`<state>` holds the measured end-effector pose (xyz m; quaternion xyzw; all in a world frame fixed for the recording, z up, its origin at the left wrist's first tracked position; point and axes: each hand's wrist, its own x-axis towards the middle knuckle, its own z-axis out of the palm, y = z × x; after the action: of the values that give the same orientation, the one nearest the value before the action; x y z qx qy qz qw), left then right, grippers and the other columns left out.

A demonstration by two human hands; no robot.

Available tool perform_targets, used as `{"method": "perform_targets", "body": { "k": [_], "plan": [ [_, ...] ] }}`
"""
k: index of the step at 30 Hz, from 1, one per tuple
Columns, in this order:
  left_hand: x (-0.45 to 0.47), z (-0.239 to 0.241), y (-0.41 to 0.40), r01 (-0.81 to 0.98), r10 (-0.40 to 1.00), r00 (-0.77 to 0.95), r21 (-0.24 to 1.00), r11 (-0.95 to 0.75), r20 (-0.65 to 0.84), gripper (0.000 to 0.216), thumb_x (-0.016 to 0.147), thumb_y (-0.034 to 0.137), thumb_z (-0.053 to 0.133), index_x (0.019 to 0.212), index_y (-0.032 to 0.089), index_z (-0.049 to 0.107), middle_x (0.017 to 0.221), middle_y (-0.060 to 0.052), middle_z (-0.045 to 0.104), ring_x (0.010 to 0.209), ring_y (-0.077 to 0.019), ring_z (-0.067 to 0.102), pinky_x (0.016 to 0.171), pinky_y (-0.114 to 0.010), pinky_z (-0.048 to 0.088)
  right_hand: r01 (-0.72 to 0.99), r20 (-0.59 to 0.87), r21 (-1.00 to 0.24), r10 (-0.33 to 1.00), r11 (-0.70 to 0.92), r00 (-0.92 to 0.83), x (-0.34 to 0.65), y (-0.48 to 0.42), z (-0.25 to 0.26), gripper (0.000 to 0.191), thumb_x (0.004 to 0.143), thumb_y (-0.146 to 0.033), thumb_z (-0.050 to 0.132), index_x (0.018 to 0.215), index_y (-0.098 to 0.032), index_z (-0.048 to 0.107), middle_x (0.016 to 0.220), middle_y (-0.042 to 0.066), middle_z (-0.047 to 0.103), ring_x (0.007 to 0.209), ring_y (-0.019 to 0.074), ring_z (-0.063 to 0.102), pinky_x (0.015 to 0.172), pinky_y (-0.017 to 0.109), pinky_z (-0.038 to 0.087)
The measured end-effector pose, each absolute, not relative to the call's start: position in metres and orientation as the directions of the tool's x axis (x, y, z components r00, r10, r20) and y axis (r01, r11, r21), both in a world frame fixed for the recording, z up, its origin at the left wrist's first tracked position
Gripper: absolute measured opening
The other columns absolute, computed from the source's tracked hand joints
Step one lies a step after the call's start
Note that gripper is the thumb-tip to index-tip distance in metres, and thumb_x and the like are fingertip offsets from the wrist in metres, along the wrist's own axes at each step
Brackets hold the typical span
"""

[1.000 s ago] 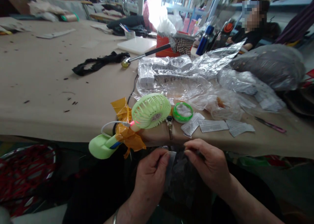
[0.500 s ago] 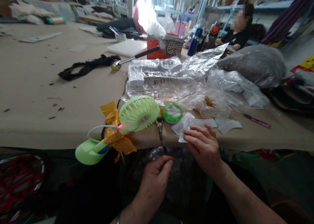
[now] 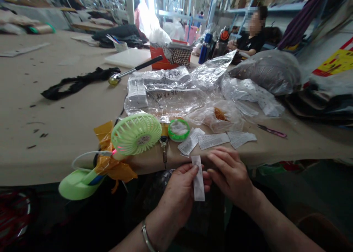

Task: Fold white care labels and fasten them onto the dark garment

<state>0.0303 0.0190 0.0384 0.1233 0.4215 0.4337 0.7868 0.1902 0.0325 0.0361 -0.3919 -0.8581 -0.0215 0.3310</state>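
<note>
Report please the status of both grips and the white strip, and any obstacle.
Left grip: shut on white strip. Right grip: open, close beside it. Printed slips: on table beyond, not blocking.

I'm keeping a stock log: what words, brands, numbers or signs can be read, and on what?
None reads clearly.
Held strip: nothing legible.
Paper slips: printed rows, too small.
Plastic wrap: dark characters, too blurred.
Yellow sign: dark marks, too blurred.
Dark shirt: white mark, too small.
</note>
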Motion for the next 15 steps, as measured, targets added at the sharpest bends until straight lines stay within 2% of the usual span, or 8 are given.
{"method": "perform_targets", "body": {
  "k": [3,7,12,15],
  "plan": [
    [0.031,0.037,0.018,-0.496,0.775,0.227,0.615,0.614,-0.590,0.011,0.082,0.020,0.059,0.085,0.011,0.064,0.067,-0.007,0.069,0.055,-0.0129,0.062,0.055,-0.024,0.051,0.826,0.517,-0.132,0.749,0.548,-0.414,0.194,0.046,0.035,0.041,0.086,-0.030,0.057,0.122,-0.013,0.055,0.117,0.014,0.062,0.114,0.0299,0.050,0.096,0.049,0.043],
    [0.033,0.035,0.017,-0.448,0.778,0.199,0.650,0.614,-0.596,0.010,0.083,0.019,0.058,0.086,0.011,0.063,0.066,-0.006,0.068,0.054,-0.0122,0.062,0.055,-0.024,0.051,0.856,0.504,-0.066,0.757,0.514,-0.416,0.194,0.050,0.029,0.027,0.086,-0.024,0.057,0.111,-0.015,0.063,0.114,0.010,0.065,0.109,0.0286,0.054,0.093,0.046,0.043],
    [0.032,0.036,0.018,-0.431,0.761,0.212,0.640,0.636,-0.613,0.013,0.084,0.020,0.056,0.088,0.010,0.063,0.068,-0.007,0.069,0.053,-0.0121,0.061,0.055,-0.024,0.051,0.793,0.614,-0.169,0.692,0.586,-0.380,0.197,0.050,0.023,0.012,0.086,-0.018,0.058,0.094,-0.018,0.067,0.099,0.006,0.071,0.100,0.0229,0.059,0.090,0.041,0.045],
    [0.032,0.038,0.019,-0.438,0.739,0.254,0.607,0.663,-0.624,0.014,0.084,0.020,0.055,0.087,0.009,0.063,0.070,-0.009,0.069,0.054,-0.0129,0.062,0.057,-0.025,0.052,0.739,0.652,-0.269,0.681,0.618,-0.334,0.201,0.052,0.021,0.009,0.085,-0.015,0.059,0.086,-0.020,0.067,0.093,0.004,0.072,0.097,0.0212,0.061,0.088,0.041,0.047]
  ]
}}
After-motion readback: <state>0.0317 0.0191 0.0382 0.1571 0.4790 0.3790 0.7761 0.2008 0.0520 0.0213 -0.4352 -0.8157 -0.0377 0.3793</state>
